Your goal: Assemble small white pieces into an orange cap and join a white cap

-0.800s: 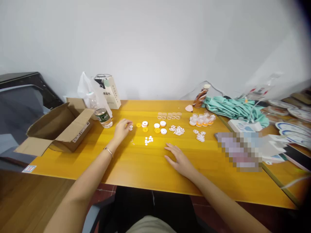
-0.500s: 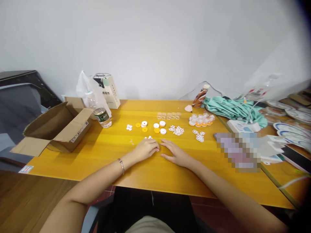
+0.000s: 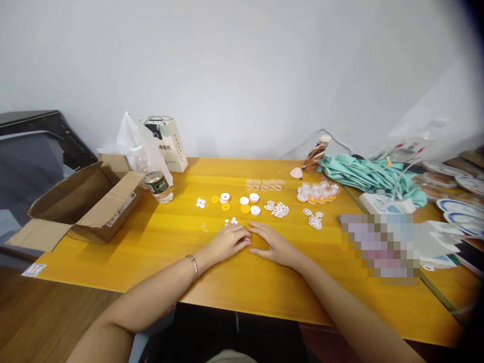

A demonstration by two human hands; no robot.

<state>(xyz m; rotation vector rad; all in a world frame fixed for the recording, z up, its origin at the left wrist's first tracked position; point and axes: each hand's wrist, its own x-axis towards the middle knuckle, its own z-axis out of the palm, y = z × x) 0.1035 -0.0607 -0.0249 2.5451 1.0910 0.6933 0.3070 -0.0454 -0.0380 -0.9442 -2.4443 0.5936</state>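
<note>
My left hand [image 3: 228, 241] and my right hand [image 3: 273, 244] rest side by side on the yellow table [image 3: 162, 252], fingertips nearly touching. The left hand's fingers are curled loosely over the table just below a little heap of small white pieces [image 3: 231, 221]; whether it pinches anything is hidden. The right hand lies flat with fingers stretched out, holding nothing. Beyond them lie yellow and white round discs [image 3: 239, 200], white cut-out shapes [image 3: 278, 208], a small white cluster [image 3: 200, 202], a row of clear rings [image 3: 263, 184] and clear cups with orange bases [image 3: 317, 191].
An open cardboard box [image 3: 81, 201] sits at the left, a water bottle [image 3: 155, 176], a plastic bag and a paper bag [image 3: 172, 143] behind it. A brown bottle [image 3: 315, 154], green cloth [image 3: 370, 174], papers and plates [image 3: 457, 212] crowd the right side.
My left hand left the small white cluster at the left and came down to the middle beside my right hand. The right hand shifted slightly toward it.
</note>
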